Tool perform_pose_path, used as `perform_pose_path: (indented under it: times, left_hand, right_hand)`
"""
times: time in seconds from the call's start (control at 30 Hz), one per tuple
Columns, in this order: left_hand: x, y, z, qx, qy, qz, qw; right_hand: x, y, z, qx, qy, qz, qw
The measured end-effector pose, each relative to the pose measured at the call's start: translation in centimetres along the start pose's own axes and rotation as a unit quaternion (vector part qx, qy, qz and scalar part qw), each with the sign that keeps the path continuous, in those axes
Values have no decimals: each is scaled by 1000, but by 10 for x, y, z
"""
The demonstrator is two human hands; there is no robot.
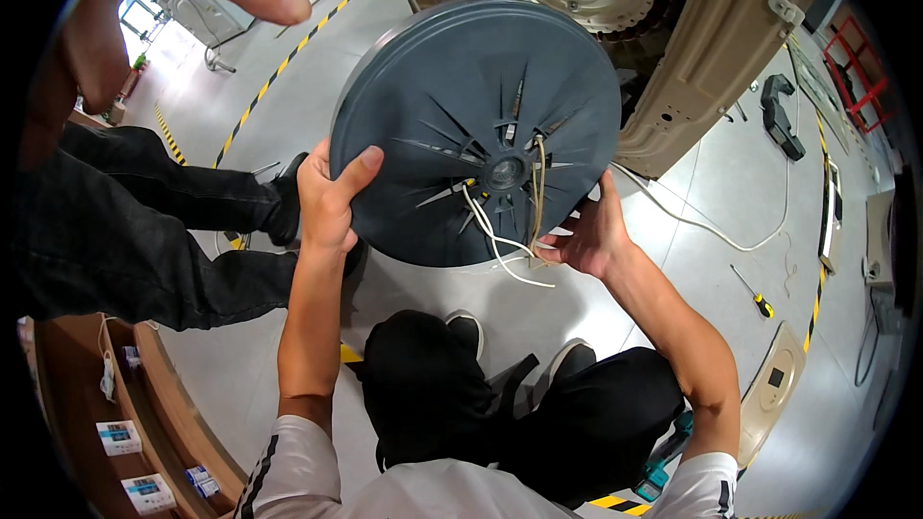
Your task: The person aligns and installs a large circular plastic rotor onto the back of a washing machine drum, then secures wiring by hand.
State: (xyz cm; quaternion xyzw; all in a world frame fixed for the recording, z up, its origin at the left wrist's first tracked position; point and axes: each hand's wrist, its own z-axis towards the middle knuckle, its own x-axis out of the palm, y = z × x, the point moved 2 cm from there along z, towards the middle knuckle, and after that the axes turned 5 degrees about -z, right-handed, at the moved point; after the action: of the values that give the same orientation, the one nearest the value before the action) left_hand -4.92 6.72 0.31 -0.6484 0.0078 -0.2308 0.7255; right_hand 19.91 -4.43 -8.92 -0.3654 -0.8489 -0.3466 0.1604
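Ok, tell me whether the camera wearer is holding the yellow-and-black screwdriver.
No, the screwdriver lies on the floor, while the left hand and right hand hold the slotted dark-grey disc.

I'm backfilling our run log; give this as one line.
left hand: holds grey disc, left edge | right hand: holds its lower right edge | wires: trail from disc's face | screwdriver: on floor

The round, dark grey motor rotor (pixel 476 101) is held up at a tilt, slotted face toward the viewer; white wires (pixel 489 229) and beige wires (pixel 541 163) hang from openings near its hub (pixel 507 172).
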Motion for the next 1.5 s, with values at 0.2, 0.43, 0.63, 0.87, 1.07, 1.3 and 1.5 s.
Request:
perform_pose_path:
  times: [0.2,0.43,0.63,0.87,1.07,1.3,1.5]
  left_hand:
    - [-1,0,0,-26,4,-10,1000]
    - [-5,3,0,-35,-13,-8,999]
    - [-1,2,-2,-35,-15,-13,999]
    - [-2,0,-8,-42,-26,20,999]
    - [3,-3,-10,-37,-15,31,999]
    - [6,-8,-14,-22,2,50,999]
    - [8,-9,-17,-11,11,58,998]
  right_hand:
    - [1,-1,0,24,-7,8,1000]
    - [0,-4,3,29,6,8,1000]
    - [0,-6,5,36,11,11,999]
    - [-7,-8,13,46,28,-2,999]
    - [-7,-10,14,53,13,14,998]
    - [-1,-10,9,45,8,-5,999]
    - [-1,-9,7,41,10,-17,999]
